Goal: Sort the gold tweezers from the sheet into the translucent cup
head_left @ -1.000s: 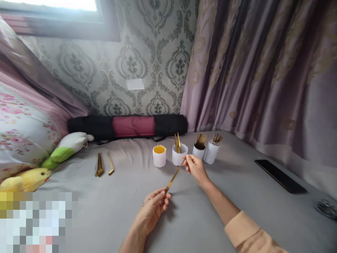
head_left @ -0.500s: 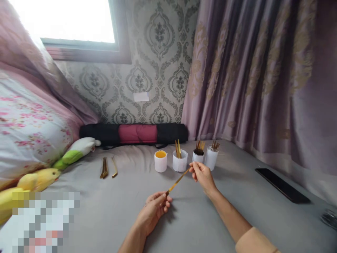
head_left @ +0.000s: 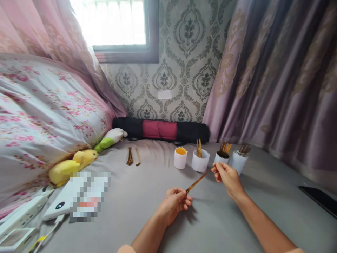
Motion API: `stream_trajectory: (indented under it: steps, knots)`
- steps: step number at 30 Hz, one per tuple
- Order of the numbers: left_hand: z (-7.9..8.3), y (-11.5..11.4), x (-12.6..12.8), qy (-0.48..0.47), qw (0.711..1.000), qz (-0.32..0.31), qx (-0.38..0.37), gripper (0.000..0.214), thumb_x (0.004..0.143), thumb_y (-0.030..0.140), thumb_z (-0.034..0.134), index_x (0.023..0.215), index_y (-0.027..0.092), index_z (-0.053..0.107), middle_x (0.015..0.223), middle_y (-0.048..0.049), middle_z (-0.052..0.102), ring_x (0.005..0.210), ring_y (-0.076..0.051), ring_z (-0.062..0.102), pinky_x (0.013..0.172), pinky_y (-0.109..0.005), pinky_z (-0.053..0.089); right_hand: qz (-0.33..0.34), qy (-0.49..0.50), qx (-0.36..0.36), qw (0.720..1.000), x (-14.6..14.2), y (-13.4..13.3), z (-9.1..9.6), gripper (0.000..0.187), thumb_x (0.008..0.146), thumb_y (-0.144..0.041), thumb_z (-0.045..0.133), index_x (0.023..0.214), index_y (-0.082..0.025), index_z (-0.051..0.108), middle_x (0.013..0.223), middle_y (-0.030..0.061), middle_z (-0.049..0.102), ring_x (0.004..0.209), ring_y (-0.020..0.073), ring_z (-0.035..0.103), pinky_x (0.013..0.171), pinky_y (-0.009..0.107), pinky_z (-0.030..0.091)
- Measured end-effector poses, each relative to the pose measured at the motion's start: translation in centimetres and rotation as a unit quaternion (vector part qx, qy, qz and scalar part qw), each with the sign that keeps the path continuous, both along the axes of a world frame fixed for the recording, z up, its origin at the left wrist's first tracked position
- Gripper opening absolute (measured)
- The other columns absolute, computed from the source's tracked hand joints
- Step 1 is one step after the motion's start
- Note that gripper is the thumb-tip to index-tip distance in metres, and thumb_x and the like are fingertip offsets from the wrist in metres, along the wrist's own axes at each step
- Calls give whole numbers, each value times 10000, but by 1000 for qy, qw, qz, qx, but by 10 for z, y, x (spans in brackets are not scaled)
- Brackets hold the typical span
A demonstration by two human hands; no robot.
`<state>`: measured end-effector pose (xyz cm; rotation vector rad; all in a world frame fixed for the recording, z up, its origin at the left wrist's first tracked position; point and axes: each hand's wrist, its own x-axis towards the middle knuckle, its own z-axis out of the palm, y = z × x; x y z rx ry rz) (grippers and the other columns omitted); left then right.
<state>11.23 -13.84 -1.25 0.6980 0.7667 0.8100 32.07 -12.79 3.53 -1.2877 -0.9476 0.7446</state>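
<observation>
A thin gold stick (head_left: 198, 181) is held at both ends above the grey bed sheet. My left hand (head_left: 176, 203) pinches its near, lower end. My right hand (head_left: 228, 176) pinches its far, upper end, close to the cups. Behind the hands stands a row of white cups: one with a yellow inside (head_left: 180, 157), one with two gold sticks (head_left: 200, 160), one dark-filled with several sticks (head_left: 222, 156), and one more at the right (head_left: 239, 160). A few bent gold pieces (head_left: 133, 156) lie on the sheet to the left.
A black and red roll bag (head_left: 161, 129) lies along the wall. Plush toys (head_left: 76, 162) and a floral pillow (head_left: 44, 112) fill the left. A power bank (head_left: 56, 207) and white devices sit at the near left. A black phone (head_left: 319, 199) lies at the right by the curtain.
The view has swung to the left and upward, so the cups and both hands now sit further right in the picture. Both hands keep their pinch on the gold stick.
</observation>
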Motion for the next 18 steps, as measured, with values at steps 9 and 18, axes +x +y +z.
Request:
stream_trajectory:
  steps: [9, 18]
  knots:
    - [-5, 4, -11, -61, 997, 21, -49, 113, 729, 175, 576, 795, 87, 549, 688, -67, 604, 529, -76, 542, 488, -181, 425, -6, -8, 1, 1000, 4, 12, 12, 344, 673, -467, 578, 734, -129, 546, 581, 11, 552, 390, 55, 424, 319, 173, 305]
    - [-8, 9, -20, -121, 984, 23, -129, 146, 728, 131, 576, 867, 92, 558, 726, -34, 576, 564, -67, 537, 492, -173, 444, -78, -39, 35, 996, 40, 26, 54, 226, 735, -358, 532, 705, -134, 540, 566, 0, 561, 360, 33, 412, 302, 147, 286]
